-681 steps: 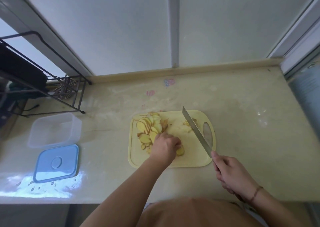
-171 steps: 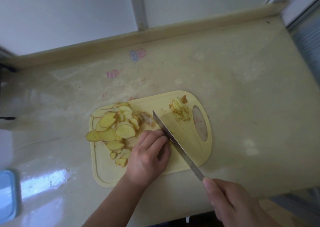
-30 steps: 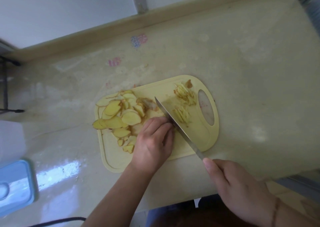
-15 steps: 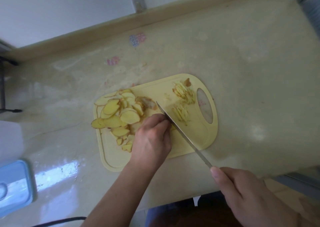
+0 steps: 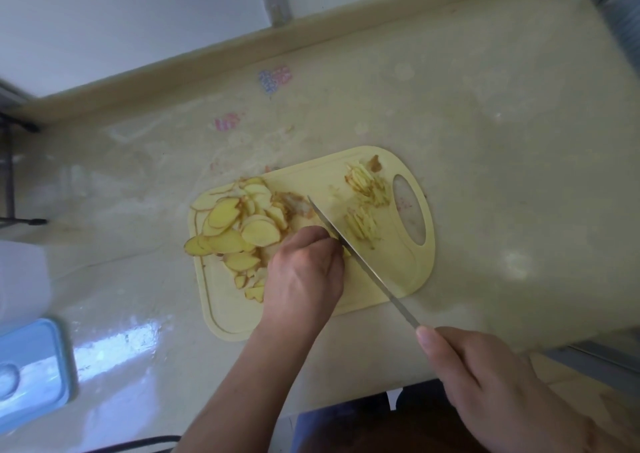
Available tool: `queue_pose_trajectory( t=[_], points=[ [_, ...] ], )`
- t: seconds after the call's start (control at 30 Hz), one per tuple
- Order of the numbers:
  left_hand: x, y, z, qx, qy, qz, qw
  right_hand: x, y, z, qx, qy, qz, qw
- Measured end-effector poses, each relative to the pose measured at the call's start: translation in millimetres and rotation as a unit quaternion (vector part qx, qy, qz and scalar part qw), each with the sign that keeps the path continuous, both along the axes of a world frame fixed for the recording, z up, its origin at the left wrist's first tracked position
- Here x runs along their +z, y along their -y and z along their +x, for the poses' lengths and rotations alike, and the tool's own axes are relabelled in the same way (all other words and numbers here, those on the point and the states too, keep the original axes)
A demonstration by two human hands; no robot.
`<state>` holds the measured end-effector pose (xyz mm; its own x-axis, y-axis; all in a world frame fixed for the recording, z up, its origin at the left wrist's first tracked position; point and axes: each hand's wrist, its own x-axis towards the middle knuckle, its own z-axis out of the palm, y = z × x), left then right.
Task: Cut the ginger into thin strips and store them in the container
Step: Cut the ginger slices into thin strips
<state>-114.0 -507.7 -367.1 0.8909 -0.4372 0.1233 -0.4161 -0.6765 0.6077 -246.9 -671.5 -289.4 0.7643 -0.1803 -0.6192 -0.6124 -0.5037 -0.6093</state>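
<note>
My left hand (image 5: pixel 304 272) lies knuckles up, fingers curled under and pressing down, forearm reaching in from below. My right hand (image 5: pixel 491 387) sits lower and to the right, fingers wrapped around a knife handle, with the forefinger (image 5: pixel 427 338) stretched along its top.

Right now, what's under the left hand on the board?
A sliver of yellow ginger shows at the fingertips of the left hand, against the knife. The rest is covered; cutting board beneath.
</note>
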Motion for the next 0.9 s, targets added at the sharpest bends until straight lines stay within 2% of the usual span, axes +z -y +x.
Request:
queue_pose_trajectory(
  t=[0.23, 0.37, 0.57, 0.77, 0.9],
  points=[
    [1.4, 0.5, -1.5, 0.001, -0.014, 0.020, 1.000, 2.3, -3.3, -2.1, -0.042, -0.006, -0.004, 0.999],
    [0.7, 1.2, -2.2, 0.007, -0.020, 0.015, 1.000, -9.9, -5.6, 7.4, -0.002, -0.002, 0.018, 1.000],
    [3.5, 0.1, -2.0, -0.003, -0.024, 0.025, 0.999, -12.7, -3.8, 7.1, -0.005, 0.009, 0.037, 0.999],
    [7.9, 2.5, 1.2, 0.020, -0.021, 0.036, 0.999, 0.1, -2.2, -7.8, -0.008, 0.033, -0.019, 0.999],
    [8.6, 2.4, 5.4, 0.040, -0.058, 0.040, 0.997, -1.4, -3.4, -7.2, -0.013, -0.002, -0.009, 1.000]
  ],
)
